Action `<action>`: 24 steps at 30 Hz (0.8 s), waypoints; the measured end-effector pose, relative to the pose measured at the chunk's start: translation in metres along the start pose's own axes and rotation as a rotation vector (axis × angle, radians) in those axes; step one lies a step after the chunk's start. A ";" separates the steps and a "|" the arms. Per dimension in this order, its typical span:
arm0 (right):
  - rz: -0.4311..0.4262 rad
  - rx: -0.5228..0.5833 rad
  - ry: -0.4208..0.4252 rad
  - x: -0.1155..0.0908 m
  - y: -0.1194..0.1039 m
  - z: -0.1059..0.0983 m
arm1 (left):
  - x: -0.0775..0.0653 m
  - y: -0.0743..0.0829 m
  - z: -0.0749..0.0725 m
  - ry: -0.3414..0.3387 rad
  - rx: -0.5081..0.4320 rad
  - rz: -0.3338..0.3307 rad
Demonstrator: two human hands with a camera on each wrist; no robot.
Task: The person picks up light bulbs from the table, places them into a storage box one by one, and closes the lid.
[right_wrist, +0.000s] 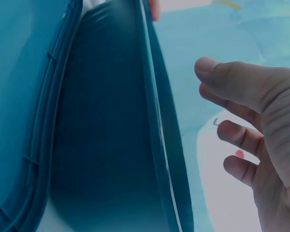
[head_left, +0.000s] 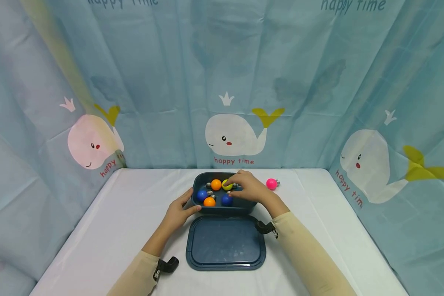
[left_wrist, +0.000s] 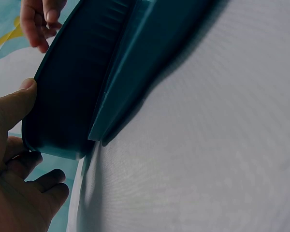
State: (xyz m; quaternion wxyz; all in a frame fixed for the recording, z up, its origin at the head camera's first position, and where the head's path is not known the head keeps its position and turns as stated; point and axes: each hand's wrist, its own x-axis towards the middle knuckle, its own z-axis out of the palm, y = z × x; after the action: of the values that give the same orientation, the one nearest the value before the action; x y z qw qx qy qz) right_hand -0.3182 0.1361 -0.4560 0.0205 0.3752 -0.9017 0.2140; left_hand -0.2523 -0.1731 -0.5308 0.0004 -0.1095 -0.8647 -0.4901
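Note:
A dark blue plastic box (head_left: 225,211) holds several small coloured bulbs with metal screw ends. Inside are an orange bulb (head_left: 216,184) at the back, another orange bulb (head_left: 209,202) at the front, a blue bulb (head_left: 202,195) at left, a second blue bulb (head_left: 227,200) and a yellow bulb (head_left: 226,187). My left hand (head_left: 177,213) grips the box's left front corner, thumb on the rim (left_wrist: 36,79). Over the box's right half hovers my right hand (head_left: 248,187), thumb and fingers apart; the right wrist view shows nothing between them.
A pink bulb (head_left: 271,183) lies on the white table to the right of the box. The dark blue lid (head_left: 225,242) lies flat just in front of the box. A light blue curtain (head_left: 163,123) with whale prints surrounds the table's back and sides.

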 end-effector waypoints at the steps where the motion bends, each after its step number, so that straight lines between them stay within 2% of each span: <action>1: -0.009 -0.004 0.017 -0.003 0.000 -0.001 | 0.000 0.000 0.000 0.000 -0.004 -0.002; 13: 0.026 0.100 0.128 -0.041 -0.011 -0.003 | -0.001 0.000 -0.001 -0.011 0.007 0.006; 24: 0.022 0.152 0.184 -0.058 -0.011 -0.007 | 0.000 0.001 0.000 0.003 0.000 0.010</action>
State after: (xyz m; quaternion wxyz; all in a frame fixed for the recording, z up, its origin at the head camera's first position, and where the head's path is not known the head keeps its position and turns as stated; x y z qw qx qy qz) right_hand -0.2697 0.1711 -0.4568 0.0723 0.3447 -0.8812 0.3153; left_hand -0.2519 -0.1726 -0.5302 0.0041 -0.1132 -0.8642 -0.4902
